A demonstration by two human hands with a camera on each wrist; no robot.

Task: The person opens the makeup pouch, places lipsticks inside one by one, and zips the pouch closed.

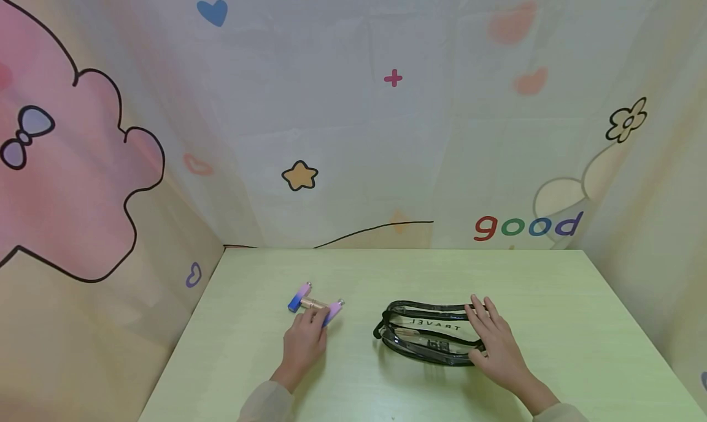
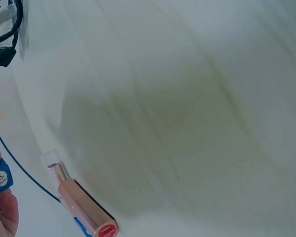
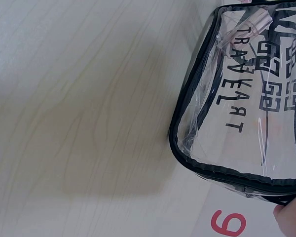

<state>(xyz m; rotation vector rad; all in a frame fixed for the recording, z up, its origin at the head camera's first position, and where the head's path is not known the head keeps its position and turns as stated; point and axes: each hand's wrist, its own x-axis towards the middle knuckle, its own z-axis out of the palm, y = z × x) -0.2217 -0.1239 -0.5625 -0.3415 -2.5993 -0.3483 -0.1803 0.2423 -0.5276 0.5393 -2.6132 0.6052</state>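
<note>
Fingers on your left hand [image 1: 305, 342] are pinching a pink-and-blue tube [image 1: 334, 311] to the left of the bag [image 1: 425, 352]; those on your right hand [image 1: 499, 351] are stretching out nearly straight, thumb apart, and touching the bag's right end. Behind the bag, a printed cloth [image 1: 342, 103] is hanging, with the word "good" [image 1: 513, 227] showing beyond the bag's right side. Under the bag, a pale green table [image 1: 552, 299] is spreading out around it. The bag is showing clear walls, black edging and dark "TRAVEL" lettering, which is reading backwards in the head view. Left of the bag, beyond your pinching fingertips, a beige tube [image 1: 313, 303] is lying just beside them. A second pink-and-blue tube [image 1: 300, 296] is resting at the beige one's far end, farther from the bag. Inside the bag, a pinkish tube [image 3: 251, 24] is lying toward its left end. On your pinched tube's blue end, a small round label [image 2: 1, 178] is facing the left wrist camera.
</note>
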